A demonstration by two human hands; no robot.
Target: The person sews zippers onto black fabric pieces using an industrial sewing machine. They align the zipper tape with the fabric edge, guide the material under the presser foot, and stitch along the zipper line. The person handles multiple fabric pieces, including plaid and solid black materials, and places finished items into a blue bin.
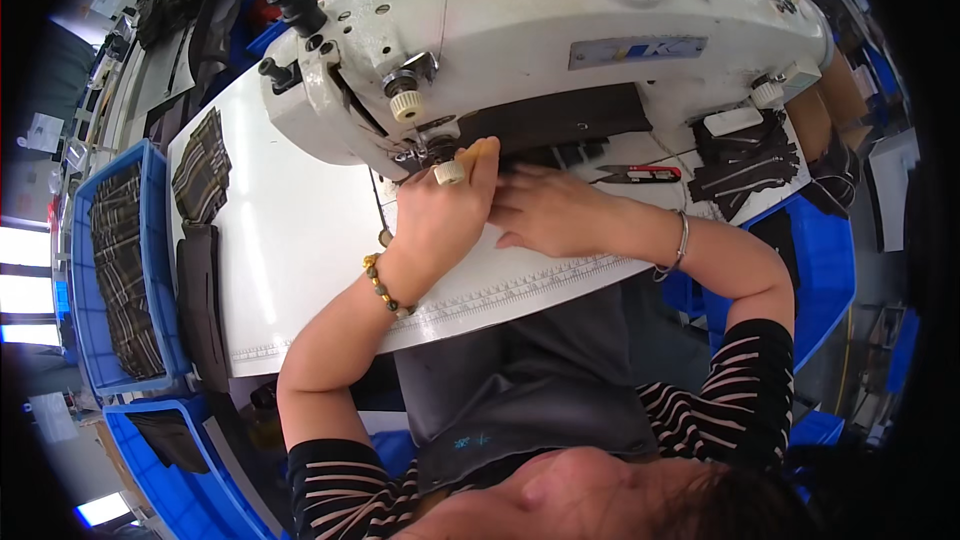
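My left hand (447, 210) is closed with its fingers curled, close to the needle area of the white sewing machine (520, 30). Whatever its fingers grip is hidden. Beside it, my right hand (550, 210) lies palm down with fingers stretched toward the left hand, and its fingertips are partly covered. Both hands rest over the white table (290, 240) by the machine's small white knob (450, 172). A dark strip of cloth (560, 116) lies beneath the machine's arm, behind my hands. Red-handled thread snips (645, 174) lie right of my right hand.
Dark zippers (745, 168) are heaped at the table's right. Plaid cloth pieces (202, 172) and a folded dark piece (200, 300) lie at the left edge. A blue bin (162, 240) holds plaid cloth; another blue bin (225, 480) stands below it. A printed ruler (510, 283) runs along the front edge.
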